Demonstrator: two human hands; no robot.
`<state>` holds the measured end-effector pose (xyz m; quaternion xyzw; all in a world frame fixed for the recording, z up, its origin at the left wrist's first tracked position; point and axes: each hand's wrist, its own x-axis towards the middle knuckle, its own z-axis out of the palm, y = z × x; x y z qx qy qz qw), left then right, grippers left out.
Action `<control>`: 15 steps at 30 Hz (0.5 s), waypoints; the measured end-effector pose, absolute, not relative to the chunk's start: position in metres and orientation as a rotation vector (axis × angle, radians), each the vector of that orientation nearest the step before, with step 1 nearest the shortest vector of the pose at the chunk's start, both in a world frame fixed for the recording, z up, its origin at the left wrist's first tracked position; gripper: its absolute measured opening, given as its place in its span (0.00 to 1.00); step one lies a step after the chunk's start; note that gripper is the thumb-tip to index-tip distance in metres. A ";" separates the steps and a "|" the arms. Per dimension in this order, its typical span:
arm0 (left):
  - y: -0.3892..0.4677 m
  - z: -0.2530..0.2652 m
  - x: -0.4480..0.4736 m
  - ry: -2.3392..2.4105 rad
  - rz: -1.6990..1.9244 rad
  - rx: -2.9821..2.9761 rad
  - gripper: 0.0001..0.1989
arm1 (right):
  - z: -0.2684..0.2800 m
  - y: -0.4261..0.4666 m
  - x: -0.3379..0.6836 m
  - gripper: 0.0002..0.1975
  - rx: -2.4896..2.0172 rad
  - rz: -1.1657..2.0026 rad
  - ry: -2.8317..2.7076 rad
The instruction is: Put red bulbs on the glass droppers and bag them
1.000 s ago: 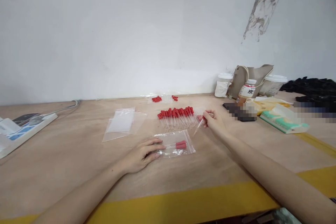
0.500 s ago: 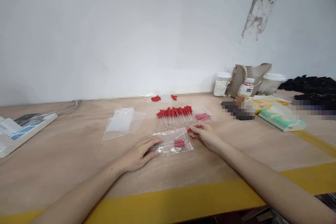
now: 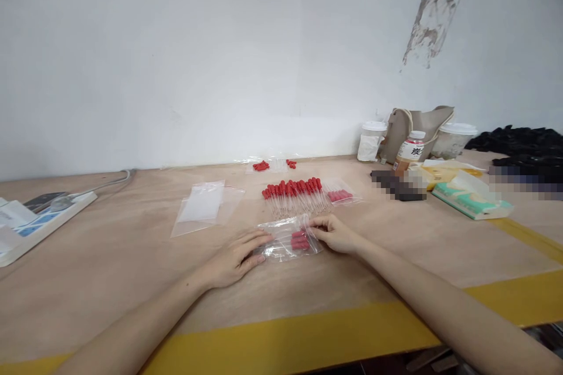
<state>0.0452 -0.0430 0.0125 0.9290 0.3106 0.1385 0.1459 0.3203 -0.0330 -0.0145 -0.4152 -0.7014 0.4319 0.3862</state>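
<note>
Head view, right hand (image 3: 335, 234) at bag (image 3: 281, 241) edge, yellow border (image 3: 299, 333) well apart

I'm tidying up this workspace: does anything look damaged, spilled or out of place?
One thing: the wall looks damaged at upper right, where a ragged, brownish patch breaks its plain pale surface. No spill shows on the table, and the red-topped droppers lie in a fairly neat row.

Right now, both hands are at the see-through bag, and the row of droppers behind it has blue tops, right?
Not quite: the row of droppers has red tops, not blue, as the head view shows. The left hand and right hand are at the see-through bag.
</note>
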 end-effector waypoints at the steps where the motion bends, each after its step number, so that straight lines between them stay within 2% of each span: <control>1: -0.043 0.013 0.045 0.891 0.376 2.684 0.19 | -0.012 -0.032 0.322 0.11 -1.074 1.100 -1.772; 4: -0.043 0.014 0.045 0.893 0.303 2.708 0.18 | -0.006 -0.021 0.331 0.10 -1.230 0.973 -1.714; 10: -0.043 0.015 0.045 0.905 0.290 2.714 0.19 | 0.014 0.022 0.321 0.04 -1.562 0.307 -1.803; 13: -0.043 0.014 0.045 0.901 0.301 2.719 0.18 | 0.023 0.036 0.296 0.09 -1.751 0.114 -1.815; 15: -0.044 0.014 0.045 0.891 0.316 2.724 0.17 | 0.027 0.043 0.281 0.13 -1.876 0.095 -1.803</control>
